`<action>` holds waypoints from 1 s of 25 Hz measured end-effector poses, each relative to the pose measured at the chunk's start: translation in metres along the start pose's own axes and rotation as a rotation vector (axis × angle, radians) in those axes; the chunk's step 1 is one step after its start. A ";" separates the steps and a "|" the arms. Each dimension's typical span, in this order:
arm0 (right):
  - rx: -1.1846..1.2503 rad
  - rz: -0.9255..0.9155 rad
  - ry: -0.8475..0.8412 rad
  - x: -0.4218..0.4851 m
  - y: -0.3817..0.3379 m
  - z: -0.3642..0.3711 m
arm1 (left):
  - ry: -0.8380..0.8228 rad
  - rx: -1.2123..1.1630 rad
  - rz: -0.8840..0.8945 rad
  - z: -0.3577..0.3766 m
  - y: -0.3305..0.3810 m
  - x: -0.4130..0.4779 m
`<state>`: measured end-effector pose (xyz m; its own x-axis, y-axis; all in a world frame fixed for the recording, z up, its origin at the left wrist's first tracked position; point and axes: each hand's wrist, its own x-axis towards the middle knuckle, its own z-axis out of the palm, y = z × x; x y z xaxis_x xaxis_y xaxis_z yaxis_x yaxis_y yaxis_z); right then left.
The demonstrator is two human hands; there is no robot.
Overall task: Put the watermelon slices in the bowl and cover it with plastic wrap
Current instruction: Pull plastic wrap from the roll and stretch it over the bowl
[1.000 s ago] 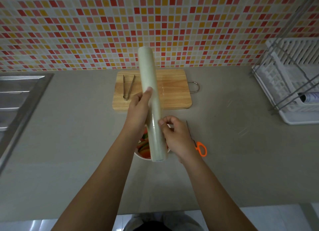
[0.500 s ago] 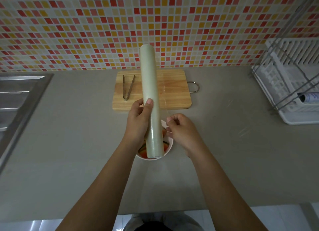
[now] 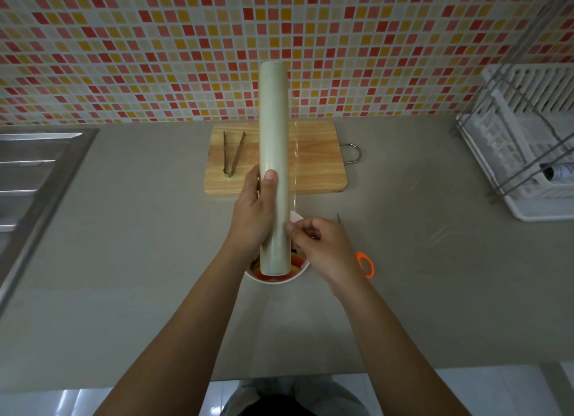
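Note:
A long pale roll of plastic wrap (image 3: 273,142) is held lengthwise over the counter, pointing away from me. My left hand (image 3: 253,217) grips its lower half, thumb on top. My right hand (image 3: 323,248) pinches the loose edge of the film at the roll's right side, and a narrow clear strip of film (image 3: 295,167) stands out from the roll. Under the roll and both hands sits a white bowl (image 3: 298,274) holding red watermelon slices (image 3: 296,262), mostly hidden.
A wooden cutting board (image 3: 320,164) with metal tongs (image 3: 232,154) lies behind the bowl. Scissors with orange handles (image 3: 366,265) lie right of my right hand. A steel sink (image 3: 34,173) is at left, a white dish rack (image 3: 525,148) at right.
My right hand drew away to the right, then came back to the roll's side. The roll stayed nearly still in my left hand. The scissors, hidden a moment ago, show again.

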<state>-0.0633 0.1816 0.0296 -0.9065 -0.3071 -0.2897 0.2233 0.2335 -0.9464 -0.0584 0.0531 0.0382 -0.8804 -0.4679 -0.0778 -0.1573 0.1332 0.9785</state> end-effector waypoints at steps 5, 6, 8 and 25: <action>0.143 0.159 -0.066 0.005 -0.001 -0.005 | 0.019 0.081 0.005 0.000 -0.003 0.002; 0.184 0.178 -0.053 0.003 -0.001 -0.004 | 0.021 0.087 -0.002 0.001 -0.003 0.002; 0.189 0.173 -0.033 -0.001 0.001 0.000 | 0.023 0.097 -0.005 0.002 -0.004 0.003; -0.200 -0.012 0.004 -0.002 0.012 -0.025 | 0.083 0.092 -0.027 0.004 -0.001 0.004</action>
<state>-0.0674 0.2077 0.0229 -0.9102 -0.3074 -0.2775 0.1371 0.4085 -0.9024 -0.0631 0.0543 0.0361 -0.8355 -0.5430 -0.0843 -0.2244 0.1971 0.9543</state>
